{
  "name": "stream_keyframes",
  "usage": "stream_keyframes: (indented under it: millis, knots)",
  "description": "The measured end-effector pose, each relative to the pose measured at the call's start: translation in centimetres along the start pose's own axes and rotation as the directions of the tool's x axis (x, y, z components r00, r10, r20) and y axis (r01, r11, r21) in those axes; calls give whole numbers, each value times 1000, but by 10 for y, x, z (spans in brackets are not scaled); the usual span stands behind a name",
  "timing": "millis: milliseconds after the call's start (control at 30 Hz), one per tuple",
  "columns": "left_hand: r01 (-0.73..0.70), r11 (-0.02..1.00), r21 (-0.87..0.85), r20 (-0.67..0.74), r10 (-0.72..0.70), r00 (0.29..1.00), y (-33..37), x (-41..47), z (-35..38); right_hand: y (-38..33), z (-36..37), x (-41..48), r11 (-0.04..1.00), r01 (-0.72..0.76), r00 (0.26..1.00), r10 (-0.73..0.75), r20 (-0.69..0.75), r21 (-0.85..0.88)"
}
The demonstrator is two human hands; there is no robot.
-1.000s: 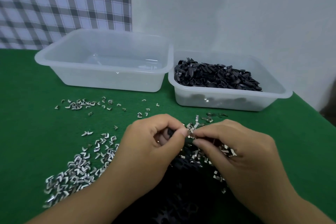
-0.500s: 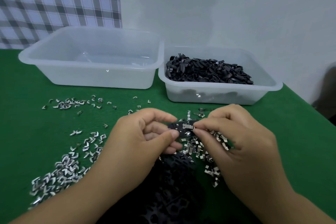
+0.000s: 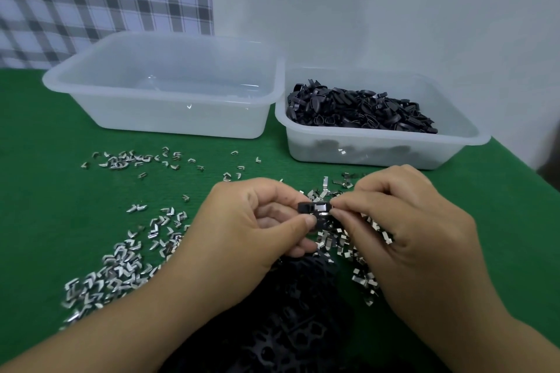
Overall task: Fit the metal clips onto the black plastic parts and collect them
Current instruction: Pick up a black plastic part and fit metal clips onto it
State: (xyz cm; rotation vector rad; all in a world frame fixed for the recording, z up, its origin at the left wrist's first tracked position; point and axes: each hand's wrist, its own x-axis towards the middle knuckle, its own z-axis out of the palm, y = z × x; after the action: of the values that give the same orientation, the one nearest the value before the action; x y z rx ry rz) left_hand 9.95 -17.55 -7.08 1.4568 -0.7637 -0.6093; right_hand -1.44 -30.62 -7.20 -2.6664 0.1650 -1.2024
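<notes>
My left hand (image 3: 254, 224) pinches a small black plastic part (image 3: 306, 208) between thumb and fingers. A metal clip (image 3: 321, 208) sits on that part, and my right hand (image 3: 406, 227) pinches it at its right end. Loose metal clips (image 3: 121, 266) lie scattered over the green table at the left, with more clips (image 3: 336, 239) heaped under my hands. A pile of loose black parts (image 3: 291, 330) lies near the front edge between my forearms. The right-hand tub (image 3: 378, 154) holds a heap of black parts (image 3: 360, 112).
A larger translucent tub (image 3: 169, 118) stands at the back left with nothing visible inside. A checked cloth (image 3: 100, 0) hangs behind it, beside a pale wall. The green table's right edge (image 3: 527, 172) runs close behind the right tub.
My hands have drawn slightly apart, so the black part with the clip on it now shows between my fingertips. The head camera has shifted a little.
</notes>
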Motion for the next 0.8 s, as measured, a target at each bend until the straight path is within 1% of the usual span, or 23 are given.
stream_keyframes:
  millis: [100,300,533,800]
  knots:
    - [-7,1000,-4,-8,7,1000,0,0,0,0,0,0,1000,4,1000,-4,2,-4]
    - [-16,1000,5,-6,16,1000,0,1,-1,2,1,1,999,-6,1000,5,18,40]
    - [-21,1000,22,14,20,1000,-2,1,-2,3,1,2,997,24,1000,-25,7,74]
    - [-29,997,72,3,29,1000,-4,1,-1,-4,3,1,987,-40,998,33,45,158]
